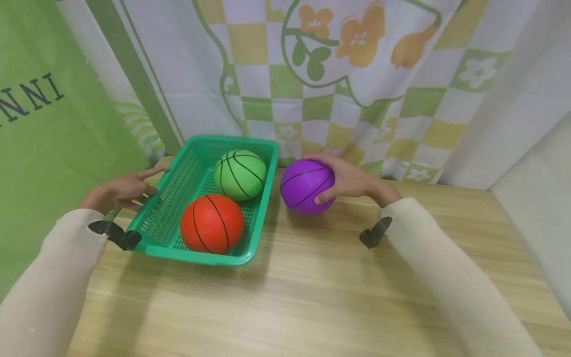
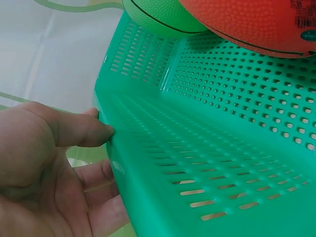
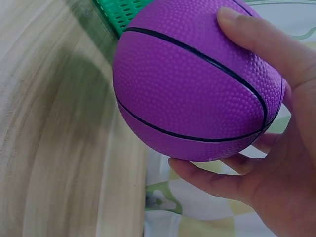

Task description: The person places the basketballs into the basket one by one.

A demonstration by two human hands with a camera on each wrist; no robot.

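A green plastic basket with perforated walls stands on the wooden table, holding a light green ball and a red ball, both lined like basketballs. At its left side, my left hand holds the rim. The left wrist view shows the thumb on the rim's edge and the other fingers partly hidden behind the outer wall. Just right of the basket, my right hand grips a purple ball with black lines. Its thumb and fingers spread around the ball's right side.
A patterned curtain with checks and flowers hangs behind the table. On the left is a green cloth with dark letters, and a pale wall stands at the right. Small black cameras sit at both wrists.
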